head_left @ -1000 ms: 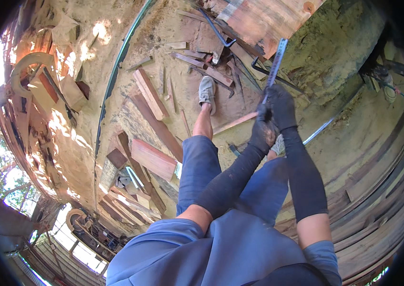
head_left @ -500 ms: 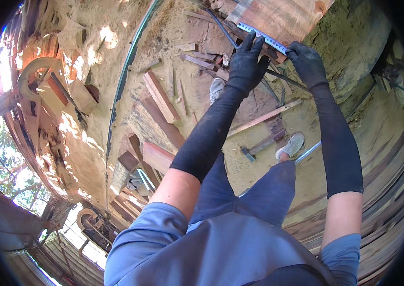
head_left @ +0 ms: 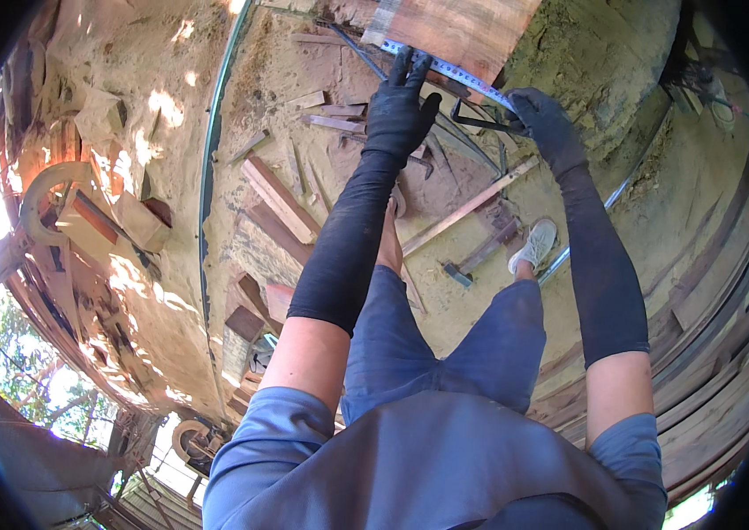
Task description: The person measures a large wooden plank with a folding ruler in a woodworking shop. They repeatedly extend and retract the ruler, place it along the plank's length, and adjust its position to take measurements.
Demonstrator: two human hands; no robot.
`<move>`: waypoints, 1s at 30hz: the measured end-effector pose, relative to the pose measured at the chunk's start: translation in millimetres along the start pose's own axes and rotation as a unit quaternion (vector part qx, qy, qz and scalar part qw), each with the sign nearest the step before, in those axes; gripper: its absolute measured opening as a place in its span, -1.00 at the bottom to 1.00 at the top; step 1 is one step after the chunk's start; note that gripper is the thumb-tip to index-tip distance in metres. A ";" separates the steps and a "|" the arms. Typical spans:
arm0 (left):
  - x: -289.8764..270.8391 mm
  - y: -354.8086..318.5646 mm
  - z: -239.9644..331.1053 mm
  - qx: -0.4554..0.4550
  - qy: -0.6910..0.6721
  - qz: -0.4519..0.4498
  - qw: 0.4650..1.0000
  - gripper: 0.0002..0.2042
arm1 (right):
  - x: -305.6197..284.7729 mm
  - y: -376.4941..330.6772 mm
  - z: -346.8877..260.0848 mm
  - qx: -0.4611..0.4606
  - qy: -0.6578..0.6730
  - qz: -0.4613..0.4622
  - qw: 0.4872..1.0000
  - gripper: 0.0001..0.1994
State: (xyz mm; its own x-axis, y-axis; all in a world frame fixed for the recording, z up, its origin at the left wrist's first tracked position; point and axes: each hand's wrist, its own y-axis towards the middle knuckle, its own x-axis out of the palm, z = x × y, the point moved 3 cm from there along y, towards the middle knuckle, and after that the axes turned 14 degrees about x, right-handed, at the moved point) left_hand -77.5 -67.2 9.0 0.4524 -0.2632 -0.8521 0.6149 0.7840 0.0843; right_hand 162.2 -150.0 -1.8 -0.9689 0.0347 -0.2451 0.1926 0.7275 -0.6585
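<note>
A wide wooden board (head_left: 458, 26) lies at the top of the view, with a blue-and-white measuring tape (head_left: 456, 72) stretched along its near edge. My left hand (head_left: 401, 115), in a black glove, rests its outstretched fingertips on the tape, thumb apart. Toward the board's right corner, my gloved right hand (head_left: 549, 131) pinches the tape's right end. That end reaches a little past the corner, and the glove hides its tip.
Several wood offcuts, among them a thick reddish block (head_left: 281, 199), litter the dirt floor. A hammer-like tool (head_left: 485, 252) lies between my legs near a long wood strip (head_left: 471, 208). Long planks (head_left: 719, 353) line the right, and a round ring-shaped part (head_left: 47, 199) stands at left.
The view has shifted, so the board and both hands sit further left. My right hand has moved past the board's corner with the tape end. My left foot has shifted back.
</note>
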 end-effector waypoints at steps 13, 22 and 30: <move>-10.4 4.0 7.2 0.006 0.002 -0.002 1.000 -0.38 | 10.5 6.1 -4.5 -0.028 -0.095 0.024 0.995 -0.78; -11.0 3.2 6.3 0.033 -0.051 0.048 0.997 -0.37 | 23.1 24.4 -7.7 -0.298 -0.435 0.104 0.843 -0.82; -13.0 0.9 3.3 0.004 -0.070 0.041 0.997 -0.40 | 25.4 25.9 -23.4 -0.225 -0.324 0.056 0.917 -0.81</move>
State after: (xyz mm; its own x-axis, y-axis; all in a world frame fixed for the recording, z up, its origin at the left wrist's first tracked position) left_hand -80.7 -65.0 21.8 0.5863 -0.2742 -0.7623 0.5775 0.8014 0.1559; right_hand 139.0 -114.3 -8.4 -0.6224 -0.1814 -0.7614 0.0603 0.9587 -0.2778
